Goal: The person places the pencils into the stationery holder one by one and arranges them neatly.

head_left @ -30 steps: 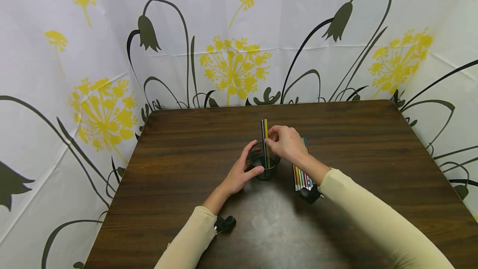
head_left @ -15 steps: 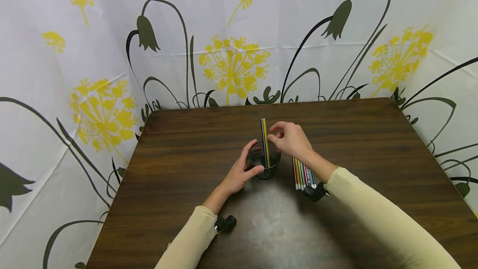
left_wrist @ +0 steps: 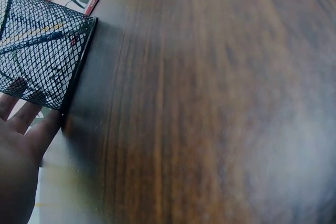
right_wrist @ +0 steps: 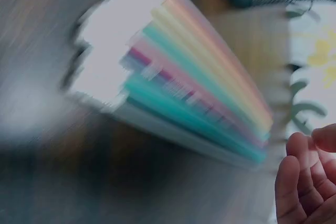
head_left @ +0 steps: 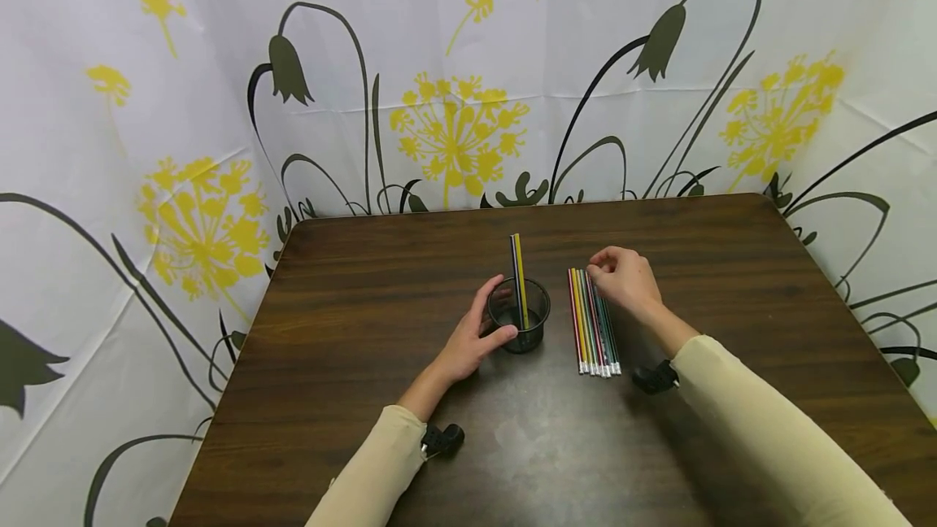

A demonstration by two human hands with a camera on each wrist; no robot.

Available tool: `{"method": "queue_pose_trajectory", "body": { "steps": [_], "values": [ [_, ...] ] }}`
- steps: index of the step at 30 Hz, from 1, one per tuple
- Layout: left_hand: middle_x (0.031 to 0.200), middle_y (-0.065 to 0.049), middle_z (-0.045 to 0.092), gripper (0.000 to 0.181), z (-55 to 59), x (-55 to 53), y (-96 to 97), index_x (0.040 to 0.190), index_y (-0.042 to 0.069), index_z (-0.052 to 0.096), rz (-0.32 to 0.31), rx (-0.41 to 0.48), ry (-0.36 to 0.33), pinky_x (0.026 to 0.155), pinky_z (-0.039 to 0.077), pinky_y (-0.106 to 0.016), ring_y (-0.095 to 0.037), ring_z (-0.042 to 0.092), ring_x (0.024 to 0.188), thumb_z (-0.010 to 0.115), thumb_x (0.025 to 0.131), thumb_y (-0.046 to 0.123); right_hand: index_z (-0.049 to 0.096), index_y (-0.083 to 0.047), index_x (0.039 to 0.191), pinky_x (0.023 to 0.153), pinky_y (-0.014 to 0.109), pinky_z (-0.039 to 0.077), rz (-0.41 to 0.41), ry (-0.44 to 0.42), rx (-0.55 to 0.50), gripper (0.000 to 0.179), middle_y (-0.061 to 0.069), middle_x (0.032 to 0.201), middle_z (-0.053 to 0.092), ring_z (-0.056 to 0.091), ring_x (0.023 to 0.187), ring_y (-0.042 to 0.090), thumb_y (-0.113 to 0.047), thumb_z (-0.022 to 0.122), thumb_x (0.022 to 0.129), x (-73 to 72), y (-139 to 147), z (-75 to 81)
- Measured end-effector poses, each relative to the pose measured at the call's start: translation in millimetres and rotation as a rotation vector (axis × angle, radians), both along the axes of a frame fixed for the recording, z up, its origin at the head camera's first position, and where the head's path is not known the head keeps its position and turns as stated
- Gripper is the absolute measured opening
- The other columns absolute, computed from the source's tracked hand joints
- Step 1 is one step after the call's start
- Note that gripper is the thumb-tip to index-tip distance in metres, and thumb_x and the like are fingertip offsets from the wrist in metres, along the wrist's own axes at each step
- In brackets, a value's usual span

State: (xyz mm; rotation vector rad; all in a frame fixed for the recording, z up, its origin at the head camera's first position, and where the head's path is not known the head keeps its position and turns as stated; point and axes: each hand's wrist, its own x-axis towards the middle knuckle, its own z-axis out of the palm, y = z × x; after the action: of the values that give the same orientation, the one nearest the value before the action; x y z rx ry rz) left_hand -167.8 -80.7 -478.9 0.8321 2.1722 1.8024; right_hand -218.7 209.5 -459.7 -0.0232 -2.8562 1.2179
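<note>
My left hand [head_left: 467,341] grips a black mesh pencil cup [head_left: 530,340], thumb at the near rim and fingers round its far left side. In the left wrist view those fingers support the cup's mesh wall [left_wrist: 42,45]. Two pencils [head_left: 519,267], one dark and one yellow, stand in the cup, leaning slightly. Right of the cup lies a flat row of several coloured pencils [head_left: 591,332], with their eraser ends toward me. Over the row's far end is my right hand [head_left: 625,279], its fingers loosely bent and holding nothing; the right wrist view shows its fingertips [right_wrist: 297,144] beyond the blurred pencils.
The dark wooden table [head_left: 351,332] carries the cup and the row of pencils. Behind it and at both sides hangs a white curtain [head_left: 454,39] with yellow and dark green flowers. A black wrist camera [head_left: 442,439] is strapped to the left wrist.
My right hand has let go of the yellow pencil in the cup and moved right to the far end of the pencil row. My left hand has stayed on the cup.
</note>
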Motion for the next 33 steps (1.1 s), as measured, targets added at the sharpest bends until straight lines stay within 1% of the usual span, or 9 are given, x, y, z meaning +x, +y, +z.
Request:
{"method": "queue_pose_trajectory", "body": {
  "steps": [5, 8, 10, 14, 18, 21, 24, 29, 33],
  "values": [
    [0.15, -0.028, 0.033, 0.075, 0.0, 0.3, -0.4, 0.156, 0.012, 0.016, 0.005, 0.009, 0.007, 0.105, 0.027, -0.066, -0.044, 0.029, 0.139, 0.062, 0.097, 0.012, 0.066, -0.002, 0.105, 0.054, 0.03, 0.052, 0.02, -0.171, 0.003, 0.024, 0.009, 0.082, 0.066, 0.064, 0.061, 0.017, -0.024, 0.065, 0.094, 1.4, 23.0, -20.3],
    [0.15, -0.029, 0.033, 0.075, 0.7, 0.3, -0.8, 0.156, 0.011, 0.016, 0.006, 0.012, 0.008, 0.105, 0.027, -0.066, -0.045, 0.029, 0.139, 0.062, 0.097, 0.012, 0.066, -0.001, 0.103, 0.055, 0.03, 0.054, 0.062, -0.27, -0.027, 0.025, 0.009, 0.08, 0.066, 0.063, 0.063, 0.018, -0.024, 0.069, 0.093, 1.6, 31.2, -25.0],
    [0.15, -0.029, 0.033, 0.075, 1.4, 0.5, -1.2, 0.156, 0.011, 0.016, 0.005, 0.01, 0.002, 0.105, 0.027, -0.066, -0.045, 0.029, 0.139, 0.062, 0.097, 0.011, 0.067, 0.0, 0.102, 0.056, 0.031, 0.055, 0.088, -0.302, -0.041, 0.025, 0.009, 0.08, 0.067, 0.063, 0.065, 0.018, -0.022, 0.07, 0.092, 1.2, 34.2, -26.4],
    [0.15, -0.028, 0.033, 0.074, 0.4, -0.5, -1.1, 0.156, 0.009, 0.016, 0.002, 0.002, -0.002, 0.106, 0.028, -0.065, -0.044, 0.03, 0.139, 0.061, 0.097, 0.01, 0.067, 0.0, 0.101, 0.058, 0.032, 0.056, 0.101, -0.324, -0.044, 0.024, 0.009, 0.082, 0.067, 0.064, 0.068, 0.017, -0.02, 0.071, 0.09, -0.7, 36.2, -27.2],
    [0.15, -0.024, 0.035, 0.075, -14.9, -6.1, -1.0, 0.156, 0.01, 0.015, 0.013, 0.001, 0.014, 0.105, 0.028, -0.066, -0.041, 0.031, 0.139, 0.061, 0.097, 0.011, 0.066, 0.001, 0.101, 0.059, 0.032, 0.057, 0.108, -0.336, -0.044, 0.023, 0.01, 0.084, 0.067, 0.063, 0.069, 0.018, -0.019, 0.072, 0.09, -2.6, 37.2, -27.5],
    [0.151, -0.017, 0.037, 0.076, -28.7, -10.8, -1.1, 0.157, 0.015, 0.015, 0.025, -0.007, 0.022, 0.106, 0.029, -0.064, -0.035, 0.033, 0.14, 0.062, 0.098, 0.016, 0.065, 0.002, 0.101, 0.059, 0.033, 0.057, 0.116, -0.339, -0.05, 0.022, 0.01, 0.086, 0.068, 0.065, 0.069, 0.018, -0.017, 0.071, 0.09, -2.0, 38.5, -26.7],
    [0.151, -0.012, 0.038, 0.077, -34.1, -12.5, -1.2, 0.157, 0.019, 0.016, 0.031, -0.016, 0.02, 0.107, 0.031, -0.06, -0.029, 0.034, 0.14, 0.064, 0.097, 0.023, 0.065, 0.001, 0.099, 0.058, 0.033, 0.056, 0.12, -0.355, -0.05, 0.021, 0.01, 0.086, 0.069, 0.066, 0.068, 0.018, -0.016, 0.072, 0.09, -1.6, 39.9, -25.1],
    [0.151, -0.009, 0.038, 0.077, -34.5, -12.7, -1.1, 0.157, 0.023, 0.016, 0.037, -0.028, 0.018, 0.107, 0.032, -0.059, -0.026, 0.035, 0.14, 0.064, 0.097, 0.026, 0.065, -0.003, 0.093, 0.057, 0.032, 0.056, 0.128, -0.396, 0.041, 0.017, 0.007, 0.079, 0.068, 0.066, 0.064, 0.017, -0.018, 0.072, 0.089, -1.4, 40.4, -17.5],
    [0.152, -0.018, 0.036, 0.076, -26.3, -10.6, -0.6, 0.157, 0.017, 0.015, 0.023, -0.013, 0.018, 0.106, 0.03, -0.062, -0.033, 0.033, 0.14, 0.062, 0.098, 0.018, 0.064, -0.009, 0.086, 0.055, 0.033, 0.053, 0.116, -0.427, 0.184, 0.017, 0.004, 0.068, 0.067, 0.066, 0.061, 0.017, -0.023, 0.071, 0.088, 1.4, 39.2, -8.6]
  ]
}}
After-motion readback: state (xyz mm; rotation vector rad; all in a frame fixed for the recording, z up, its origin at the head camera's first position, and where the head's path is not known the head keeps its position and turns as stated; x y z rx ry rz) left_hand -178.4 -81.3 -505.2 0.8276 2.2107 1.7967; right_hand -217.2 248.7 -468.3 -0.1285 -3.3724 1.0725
